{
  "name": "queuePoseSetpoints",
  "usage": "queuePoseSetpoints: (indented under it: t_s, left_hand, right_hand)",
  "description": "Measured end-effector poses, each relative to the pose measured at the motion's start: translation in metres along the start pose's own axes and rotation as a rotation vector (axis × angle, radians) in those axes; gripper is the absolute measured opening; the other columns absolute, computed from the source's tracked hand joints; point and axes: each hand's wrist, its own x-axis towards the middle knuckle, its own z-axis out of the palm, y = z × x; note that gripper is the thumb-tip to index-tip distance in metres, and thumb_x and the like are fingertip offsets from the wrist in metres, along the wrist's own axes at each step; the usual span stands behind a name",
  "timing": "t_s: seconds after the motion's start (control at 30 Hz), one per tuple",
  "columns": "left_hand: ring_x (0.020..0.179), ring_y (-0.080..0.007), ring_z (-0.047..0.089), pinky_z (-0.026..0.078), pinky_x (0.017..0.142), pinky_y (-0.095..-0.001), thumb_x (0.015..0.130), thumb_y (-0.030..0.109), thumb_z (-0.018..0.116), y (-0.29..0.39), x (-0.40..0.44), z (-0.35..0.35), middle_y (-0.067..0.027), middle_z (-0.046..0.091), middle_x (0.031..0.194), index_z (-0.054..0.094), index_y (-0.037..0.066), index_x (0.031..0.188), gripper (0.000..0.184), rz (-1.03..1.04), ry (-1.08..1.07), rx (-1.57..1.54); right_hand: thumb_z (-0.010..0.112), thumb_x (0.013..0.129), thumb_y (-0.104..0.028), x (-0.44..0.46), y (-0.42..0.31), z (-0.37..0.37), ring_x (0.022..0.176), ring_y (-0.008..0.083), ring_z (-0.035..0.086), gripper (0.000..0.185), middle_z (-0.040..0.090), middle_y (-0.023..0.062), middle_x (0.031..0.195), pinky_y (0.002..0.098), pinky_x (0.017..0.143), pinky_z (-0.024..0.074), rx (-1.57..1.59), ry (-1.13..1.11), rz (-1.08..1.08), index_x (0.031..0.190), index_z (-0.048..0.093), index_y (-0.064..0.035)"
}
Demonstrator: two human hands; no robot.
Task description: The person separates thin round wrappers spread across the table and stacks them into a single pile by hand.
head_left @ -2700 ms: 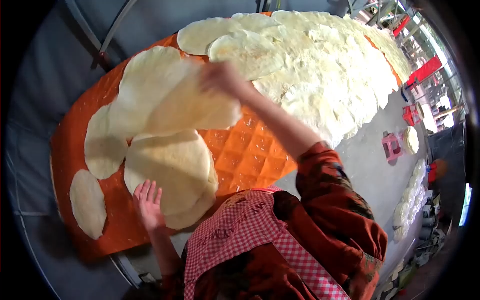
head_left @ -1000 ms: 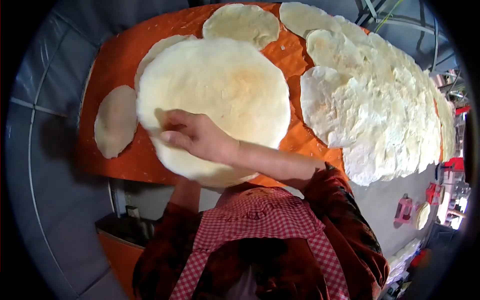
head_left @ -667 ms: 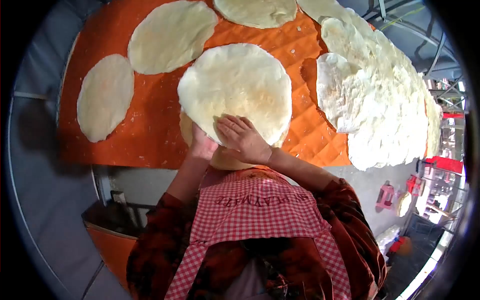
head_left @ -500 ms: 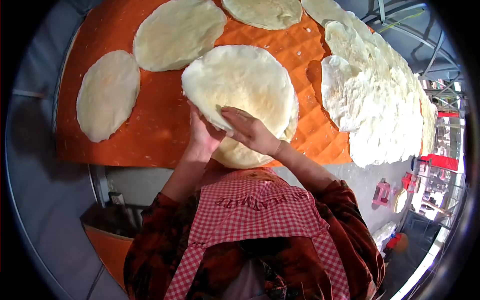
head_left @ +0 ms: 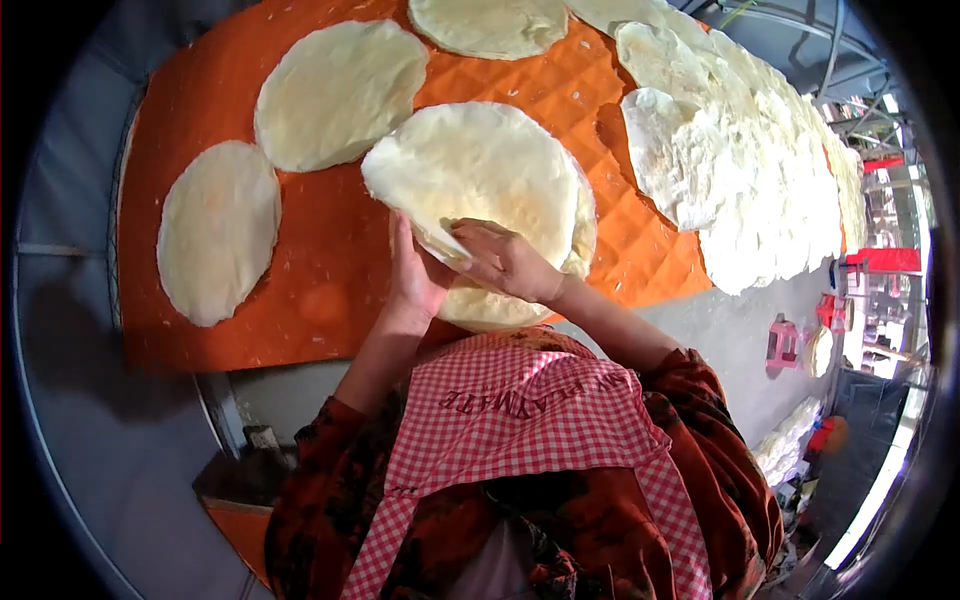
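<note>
A large, pale, round flatbread (head_left: 480, 165) is lifted a little at its near left edge, in front of my body. My left hand (head_left: 420, 283) supports that edge from below, its thumb side against the bread. From above, my right hand (head_left: 512, 262) lies over the same edge, fingers bent on the bread's top face and the thumb close to the rim. Another flatbread (head_left: 495, 308) lies beneath, showing along the near and right sides. The fingertips of my left hand are hidden under the bread.
An orange-covered table (head_left: 310, 300) spreads before me. Single flatbreads lie at the left (head_left: 220, 232), back left (head_left: 340, 95) and back (head_left: 490, 25). Many overlapping sheets (head_left: 750, 190) cover the right side. A pink stool (head_left: 783, 342) stands on the floor at right.
The view has tilted and shifted, so the table's left side sits lower. Both hands keep their hold at the flatbread's near left edge, with the right fingers slightly shifted.
</note>
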Motion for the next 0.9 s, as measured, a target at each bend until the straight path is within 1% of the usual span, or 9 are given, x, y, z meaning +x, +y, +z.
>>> queuePoseSetpoints:
  t_s: [0.13,0.23,0.27,0.4,0.53,0.63,0.7,0.77,0.9]
  left_hand:
    - [0.12,-0.0235,0.044,0.04,0.097,-0.0408,0.088,0.067,0.033,-0.008,0.006,0.004,-0.0062,0.044,0.132,0.032,0.014,0.139,0.073,0.076,-0.029,0.088]
    - [0.119,-0.0233,0.045,0.04,0.097,-0.0412,0.087,0.067,0.035,-0.009,0.001,0.007,-0.0059,0.045,0.132,0.033,0.015,0.138,0.073,-0.035,-0.073,-0.039]
    - [0.12,-0.023,0.045,0.04,0.097,-0.0414,0.088,0.062,0.042,-0.012,-0.002,0.007,-0.0061,0.045,0.132,0.034,0.014,0.137,0.069,-0.019,-0.055,-0.007]
    - [0.094,-0.0138,0.056,0.051,0.072,-0.0288,0.082,0.007,0.056,-0.03,-0.003,-0.031,-0.0026,0.056,0.111,0.048,0.009,0.123,0.042,-0.006,0.253,0.316]
    - [0.102,-0.0205,0.054,0.049,0.084,-0.0371,0.087,0.018,0.056,-0.023,-0.007,-0.049,-0.0083,0.056,0.111,0.048,0.005,0.125,0.041,-0.053,0.527,0.502]
    - [0.104,-0.0239,0.055,0.048,0.086,-0.0399,0.085,0.014,0.057,0.002,-0.009,-0.078,-0.0112,0.057,0.112,0.051,-0.001,0.121,0.039,0.068,0.395,0.348]
    - [0.103,-0.0223,0.056,0.048,0.085,-0.0369,0.087,0.021,0.058,0.027,-0.017,-0.087,-0.011,0.057,0.115,0.052,-0.001,0.119,0.039,0.065,0.375,0.476]
    - [0.101,-0.0219,0.057,0.049,0.082,-0.034,0.087,0.024,0.058,0.064,-0.019,-0.132,-0.0101,0.059,0.111,0.057,0.0,0.112,0.034,-0.103,0.375,0.54]
    - [0.099,-0.0235,0.058,0.05,0.08,-0.031,0.088,0.021,0.056,0.105,-0.022,-0.256,-0.0109,0.061,0.108,0.06,0.0,0.106,0.028,0.051,0.201,0.994]
  right_hand:
    - [0.062,0.083,-0.023,-0.003,-0.003,0.0,0.105,0.0351,0.055,0.04,0.055,0.0177,0.117,0.039,0.089,0.0467,-0.138,0.109,-0.108,0.112,0.056,0.0028]
    - [0.068,0.077,-0.024,-0.007,-0.004,0.004,0.094,0.0319,0.061,0.042,0.058,0.0176,0.114,0.0375,0.078,0.051,-0.275,0.167,0.108,0.11,0.058,-0.0004]
    - [0.069,0.072,-0.026,-0.003,-0.007,0.005,0.081,0.0311,0.063,0.035,0.062,0.0148,0.101,0.0383,0.067,0.0518,-0.606,0.143,-0.046,0.098,0.061,-0.0045]
    - [0.059,0.076,-0.025,0.007,0.001,0.011,0.073,0.0366,0.063,0.024,0.064,0.0187,0.078,0.0444,0.067,0.0502,-0.445,0.043,0.236,0.084,0.063,-0.0027]
    - [0.059,0.074,-0.02,0.034,0.033,-0.002,0.075,0.0372,0.063,0.021,0.063,0.0211,0.077,0.0445,0.067,0.0495,-0.367,0.088,0.263,0.08,0.063,-0.0006]
    - [0.056,0.075,-0.014,0.05,0.074,-0.079,0.068,0.0317,0.063,0.016,0.062,0.0184,0.073,0.0384,0.062,0.0501,-0.227,0.387,0.378,0.077,0.062,0.0003]
    - [0.06,0.079,-0.013,0.015,0.069,-0.159,0.059,0.0198,0.063,0.014,0.064,0.0094,0.067,0.0364,0.053,0.0499,0.308,0.483,0.427,0.078,0.065,-0.0002]
    - [0.061,0.082,-0.013,-0.043,0.091,-0.208,0.062,0.0209,0.065,0.016,0.066,0.0124,0.072,0.0343,0.056,0.053,0.44,0.638,0.465,0.084,0.065,0.0015]
    - [0.064,0.082,-0.011,-0.168,0.147,-0.235,0.061,0.0213,0.066,0.017,0.067,0.0125,0.075,0.0328,0.055,0.0542,0.349,0.897,0.703,0.09,0.063,0.0034]
